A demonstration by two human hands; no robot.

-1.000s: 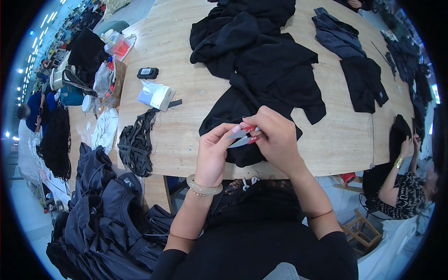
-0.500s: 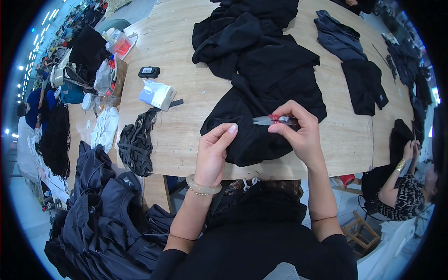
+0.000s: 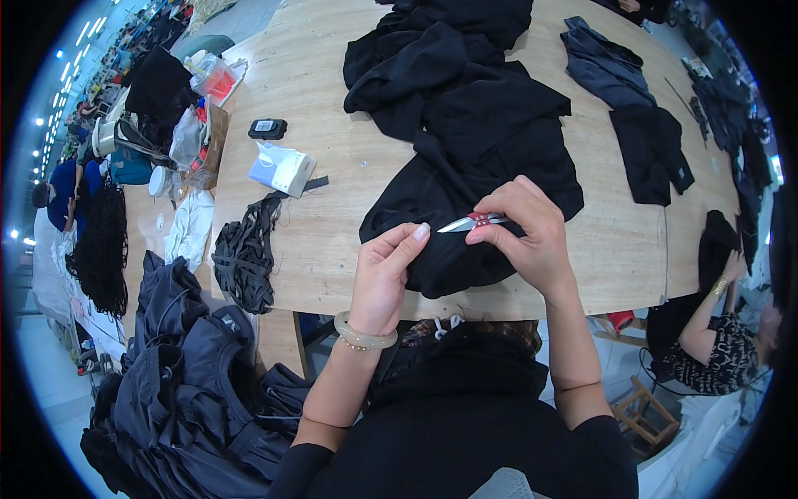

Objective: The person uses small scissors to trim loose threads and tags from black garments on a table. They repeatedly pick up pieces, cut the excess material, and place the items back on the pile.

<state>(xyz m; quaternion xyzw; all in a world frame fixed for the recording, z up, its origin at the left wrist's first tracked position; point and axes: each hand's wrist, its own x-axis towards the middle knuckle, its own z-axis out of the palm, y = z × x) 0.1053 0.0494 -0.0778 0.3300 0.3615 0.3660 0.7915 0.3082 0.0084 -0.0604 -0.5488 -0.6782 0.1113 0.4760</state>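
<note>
The right hand (image 3: 532,237) is pinching small thread snips (image 3: 474,221) over the black garment (image 3: 465,208) at the table's (image 3: 332,249) near edge. The left hand (image 3: 384,279) is gripping the cloth. Trimming seems underway; more garments (image 3: 449,50) are waiting beyond.

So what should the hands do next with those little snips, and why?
Probably bring the small snips down to the fold of black garment that the left hand pinches. The right hand holds the blades just above the cloth, pointing toward the left fingertips, so whatever is pinched there seems the likely thing to trim.
</note>
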